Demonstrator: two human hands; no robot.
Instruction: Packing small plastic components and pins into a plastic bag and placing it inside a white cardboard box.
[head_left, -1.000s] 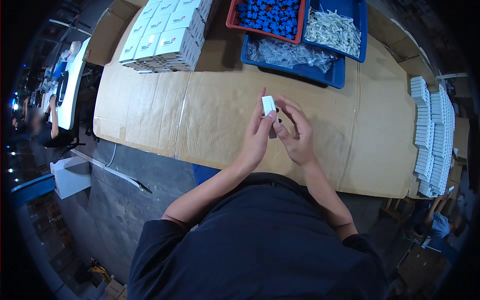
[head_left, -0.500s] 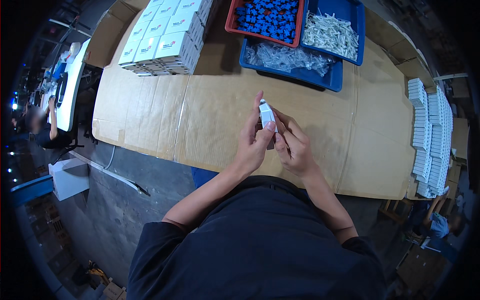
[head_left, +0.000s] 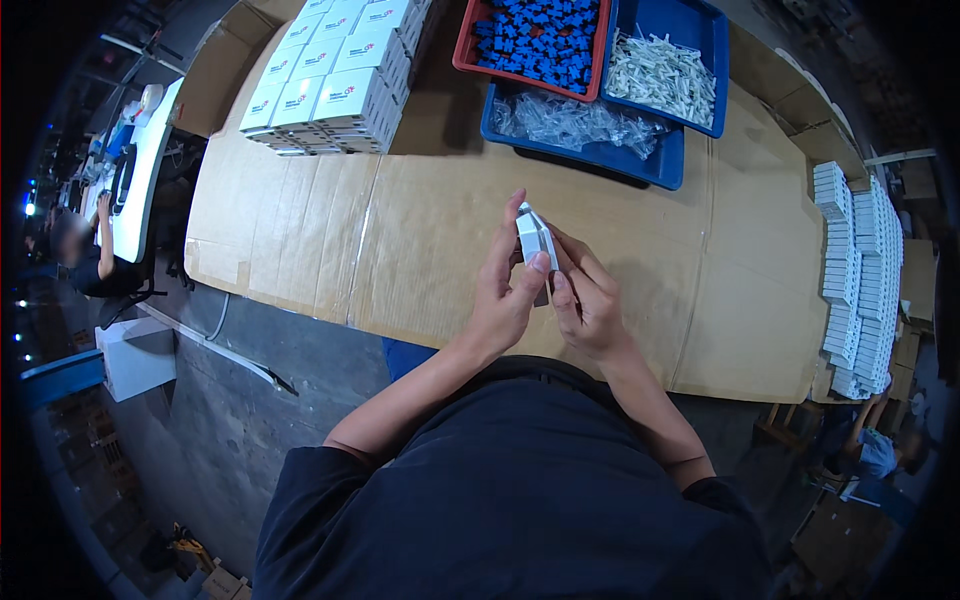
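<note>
Mid-frame, the left hand (head_left: 502, 297) grasps a small white case (head_left: 531, 236) while the right hand (head_left: 593, 302) grips its right edge. Stacked white boxes (head_left: 328, 92) stand at upper left; a red tray (head_left: 462, 54) of blue pieces (head_left: 535, 42) sits at top centre.

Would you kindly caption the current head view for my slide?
Left hand holding a white part, right hand touching it, over cardboard; trays and stacked boxes beyond.

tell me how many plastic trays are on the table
3: a red tray holding blue parts, a blue tray to its right holding small white pieces, and another blue tray, partly covered by both, holding clear plastic pieces. Others could be hidden underneath.
</note>
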